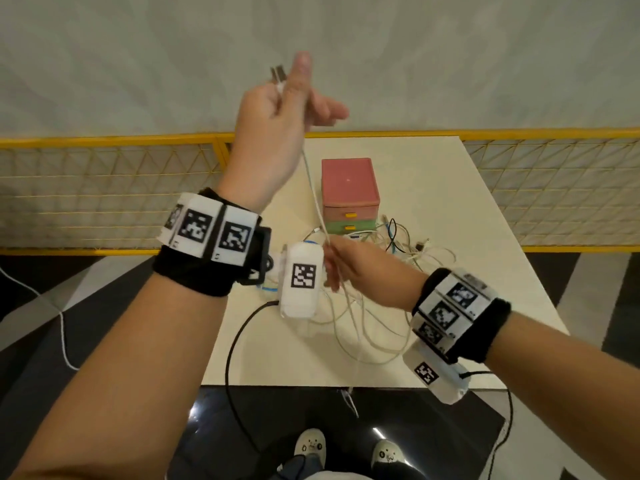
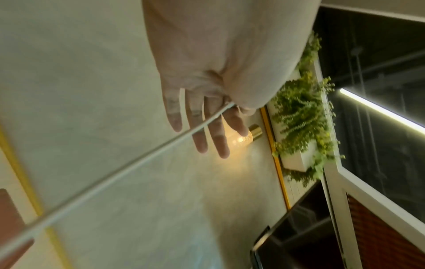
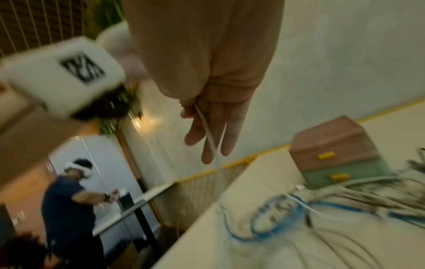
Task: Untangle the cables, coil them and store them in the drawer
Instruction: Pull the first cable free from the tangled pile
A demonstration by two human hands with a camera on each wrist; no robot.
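Head view: most of the work is judged undone, since the tangled cables (image 1: 374, 271) lie heaped on the table (image 1: 467, 202) before the drawer unit (image 1: 348, 188), whose 2 drawers are seen closed. Only 1 white cable (image 1: 313, 188) is drawn taut, pinched near its plug by the raised left hand (image 1: 280, 109) and lower down by the right hand (image 1: 360, 268).

The raised left hand (image 1: 277, 123) pinches a white cable (image 1: 313, 192) near its USB plug (image 1: 278, 75), the right hand (image 1: 360, 268) grips it lower, above tangled cables (image 1: 391, 244) beside a small drawer unit (image 1: 349, 195) on the white table (image 1: 485, 271).
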